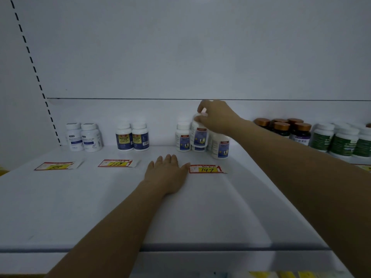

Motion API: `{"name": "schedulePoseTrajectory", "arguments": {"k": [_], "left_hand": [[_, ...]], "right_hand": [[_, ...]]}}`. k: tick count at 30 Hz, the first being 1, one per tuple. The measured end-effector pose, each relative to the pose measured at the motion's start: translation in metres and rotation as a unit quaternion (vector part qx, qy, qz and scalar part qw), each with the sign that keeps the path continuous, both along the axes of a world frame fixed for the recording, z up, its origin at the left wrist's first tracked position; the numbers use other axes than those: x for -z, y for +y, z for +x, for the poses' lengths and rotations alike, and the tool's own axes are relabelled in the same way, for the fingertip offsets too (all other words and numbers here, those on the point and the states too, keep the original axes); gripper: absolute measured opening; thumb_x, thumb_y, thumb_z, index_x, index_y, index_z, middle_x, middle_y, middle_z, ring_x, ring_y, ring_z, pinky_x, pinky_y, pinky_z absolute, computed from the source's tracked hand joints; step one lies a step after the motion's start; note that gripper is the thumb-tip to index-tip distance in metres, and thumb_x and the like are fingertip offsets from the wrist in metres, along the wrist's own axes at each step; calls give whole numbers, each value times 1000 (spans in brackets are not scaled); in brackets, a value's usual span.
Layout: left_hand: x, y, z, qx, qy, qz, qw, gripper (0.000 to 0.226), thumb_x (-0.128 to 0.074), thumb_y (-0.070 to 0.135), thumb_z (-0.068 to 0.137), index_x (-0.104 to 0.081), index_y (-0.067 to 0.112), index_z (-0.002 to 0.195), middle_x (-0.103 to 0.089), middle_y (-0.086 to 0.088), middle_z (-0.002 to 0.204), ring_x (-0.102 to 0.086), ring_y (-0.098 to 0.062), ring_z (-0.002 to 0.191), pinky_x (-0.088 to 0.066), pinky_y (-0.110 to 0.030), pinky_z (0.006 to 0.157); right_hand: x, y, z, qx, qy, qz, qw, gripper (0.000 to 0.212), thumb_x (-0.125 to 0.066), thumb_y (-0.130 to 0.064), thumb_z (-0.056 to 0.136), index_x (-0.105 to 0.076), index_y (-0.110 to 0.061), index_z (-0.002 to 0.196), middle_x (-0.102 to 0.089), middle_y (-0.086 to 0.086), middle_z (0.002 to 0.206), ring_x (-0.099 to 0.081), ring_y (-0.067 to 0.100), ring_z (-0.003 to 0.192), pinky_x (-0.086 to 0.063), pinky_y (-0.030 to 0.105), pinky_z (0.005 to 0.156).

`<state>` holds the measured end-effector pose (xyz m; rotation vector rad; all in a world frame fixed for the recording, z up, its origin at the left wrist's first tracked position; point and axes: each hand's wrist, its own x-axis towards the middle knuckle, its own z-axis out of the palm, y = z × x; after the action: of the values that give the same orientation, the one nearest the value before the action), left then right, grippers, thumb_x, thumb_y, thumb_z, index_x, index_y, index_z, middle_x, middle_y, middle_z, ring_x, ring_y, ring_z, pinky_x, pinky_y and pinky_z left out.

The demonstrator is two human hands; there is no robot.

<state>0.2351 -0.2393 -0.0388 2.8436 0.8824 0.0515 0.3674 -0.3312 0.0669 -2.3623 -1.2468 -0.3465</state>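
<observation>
My right hand (215,116) reaches to the back of a white shelf (180,213) and grips the cap of a white bottle (199,135) with a blue and red label. That bottle is raised, seemingly on top of another one below it. Alike bottles stand to its left (183,137) and right (219,146). My left hand (167,173) rests flat on the shelf, fingers straight, just left of a price tag marked 147 (206,169).
Two white bottles (84,137) and two dark-blue-labelled bottles (132,138) stand further left, with price tags (115,163) lying before them. Brown-capped dark bottles (285,128) and green-labelled bottles (341,140) crowd the right. The shelf's front edge runs near the bottom.
</observation>
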Motion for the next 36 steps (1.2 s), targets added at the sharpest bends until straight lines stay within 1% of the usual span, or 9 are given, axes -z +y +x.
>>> {"name": "schedulePoseTrajectory", "arguments": {"k": [2,4,6,9,14,18,22,28,36], "left_hand": [[-8,-5,0,-22,-75,-32,996,68,-22,57,96,-28,9,144,-35,-11,149,-34,-28,135,-29,-41,110],[-21,-13,1,-21,-184,-97,978,65,-36,57,94,-35,11,141,-45,-7,142,-45,-23,126,-36,-34,99],[-36,-19,4,13,-291,-184,939,57,-53,49,91,-42,15,136,-54,3,126,-51,-13,112,-37,-26,85],[-47,-17,15,60,-354,-281,890,50,-67,41,83,-50,19,124,-57,12,115,-54,-5,98,-40,-21,78],[-38,-14,23,91,-376,-300,872,25,-73,26,81,-62,21,103,-66,6,97,-61,-2,80,-43,-7,64],[-32,-15,23,94,-388,-328,856,25,-75,23,78,-59,25,97,-65,9,92,-61,-2,80,-46,-10,69],[-34,-14,22,101,-405,-352,838,27,-78,20,75,-59,24,94,-63,16,82,-59,5,72,-46,-3,57],[-34,-11,21,115,-410,-377,823,31,-79,17,74,-58,24,95,-64,16,85,-60,6,73,-45,-1,57],[-35,-13,22,127,-390,-361,837,31,-77,22,76,-58,26,100,-65,10,96,-61,3,81,-47,-6,65]], "right_hand": [[-13,-3,-2,-34,30,63,997,35,-61,-37,90,-59,-15,117,-57,9,116,-53,19,96,-40,24,74],[-23,-6,-7,-50,39,103,993,33,-63,-38,89,-64,-16,112,-58,0,104,-51,12,92,-37,22,75],[-29,-9,-9,-62,67,128,987,30,-64,-41,87,-68,-18,106,-60,-5,98,-55,10,90,-41,22,77],[-20,-13,-5,-79,131,162,975,27,-65,-45,85,-71,-22,98,-69,-3,100,-64,12,91,-53,30,86],[19,-18,8,-96,201,241,945,20,-69,-47,81,-73,-29,89,-72,-9,91,-67,8,87,-56,35,87],[35,-16,9,-126,237,266,926,20,-63,-47,86,-72,-30,91,-72,-11,90,-68,8,88,-55,35,89],[34,-16,7,-164,251,267,916,12,-61,-34,91,-69,-30,98,-71,-11,96,-68,6,89,-54,25,84],[33,-18,5,-182,257,287,905,8,-62,-31,90,-69,-31,95,-71,-11,93,-68,5,85,-54,19,77],[34,-19,7,-169,266,286,905,5,-63,-34,89,-68,-33,89,-70,-16,87,-67,3,81,-52,20,74]]}}
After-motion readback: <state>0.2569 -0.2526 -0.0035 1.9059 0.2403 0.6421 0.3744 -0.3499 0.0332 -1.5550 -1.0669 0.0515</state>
